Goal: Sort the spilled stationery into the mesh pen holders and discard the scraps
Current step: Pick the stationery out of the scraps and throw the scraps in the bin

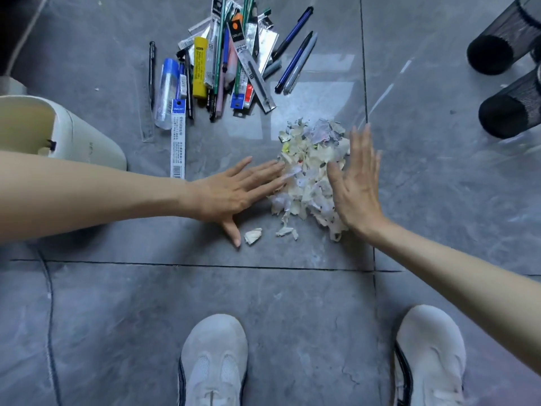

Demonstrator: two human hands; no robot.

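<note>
- A heap of torn pale paper scraps (310,159) lies on the grey tiled floor (205,288)
- The left hand (237,189) lies flat, fingers straight, fingertips touching the heap's left edge
- The right hand (355,186) stands on edge against the heap's right side, fingers straight, gripping nothing
- A jumble of pens and refill packets (222,60) lies beyond the heap, up and left
- Two black mesh pen holders (503,45) lie tipped over, well right of the heap

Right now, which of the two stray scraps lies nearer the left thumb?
The leftmost scrap, just beside the thumb tip of the left hand; the other scrap lies farther right.
</note>
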